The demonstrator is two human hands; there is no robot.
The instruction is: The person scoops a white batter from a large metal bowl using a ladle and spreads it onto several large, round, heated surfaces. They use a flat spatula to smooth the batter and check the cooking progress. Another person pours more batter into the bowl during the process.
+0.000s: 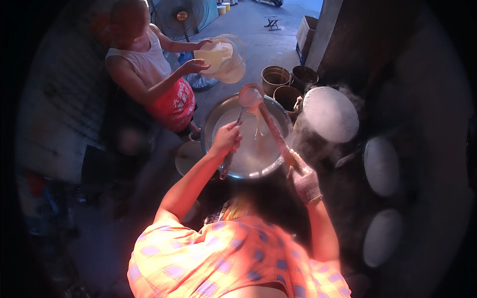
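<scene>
My bare left hand (226, 139) grips the handle of a metal utensil (228, 164), whose far end meets the ladle's bowl; its working part is hard to make out. My right hand (305, 182), in a knitted glove, is closed around the long wooden handle (275, 130) of a ladle (251, 95). Pale, thick matter sits in the ladle's bowl, and a strand of it (258, 123) hangs down. Below is a wide metal basin (209, 128) with whitish liquid (242, 152) in it.
At the left, another person (149, 70) holds a tilted whitish bucket (234, 69) and a pale yellow piece (208, 57). Dark buckets (275, 76) stand beyond the basin. Steam rises around a round white surface (331, 113) at right; more (381, 166) follow nearer. A fan (182, 16) stands behind.
</scene>
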